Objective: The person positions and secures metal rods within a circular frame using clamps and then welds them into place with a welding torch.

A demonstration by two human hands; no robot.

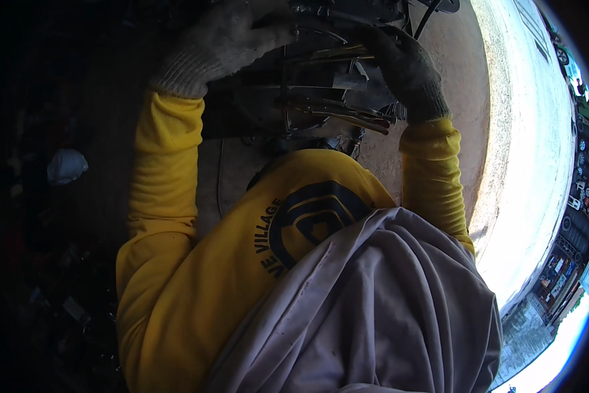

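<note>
Brown floor (pixel 461 85) under the work area; sunlit ground (pixel 520 150) to the right, deep shadow to the left. One pale rounded object (pixel 66 166) lies in that shadow, kind unclear.

Work position: dark metal frame (pixel 285 92) ahead of the person, at the top of the view. Within it, a group of thin upper strips (pixel 337 54) runs crosswise between the hands; lower strips (pixel 357 119), brownish, lie nearer the body, their ends fanned slightly to the right. Grey flat piece (pixel 350 81) sits between the two groups.

Left hand (pixel 226 44), gloved: thumb apart and pointing right, toward the frame. Remaining fingers run into darkness; cannot tell whether they grip anything. Right hand (pixel 409 71), gloved: fingers bent over, reaching left to the right end of the upper strips. Contact likely, grip not confirmed.

Handling notes (judgement): steady the frame with the left hand and guide strips with the right, light pressure, one at a time. Keep thumb and glove cuffs clear of metal edges. Loose cloth (pixel 373 301) over the shirt (pixel 242 242) could snag if the person leans in; tuck it back. More light on the frame would help.
</note>
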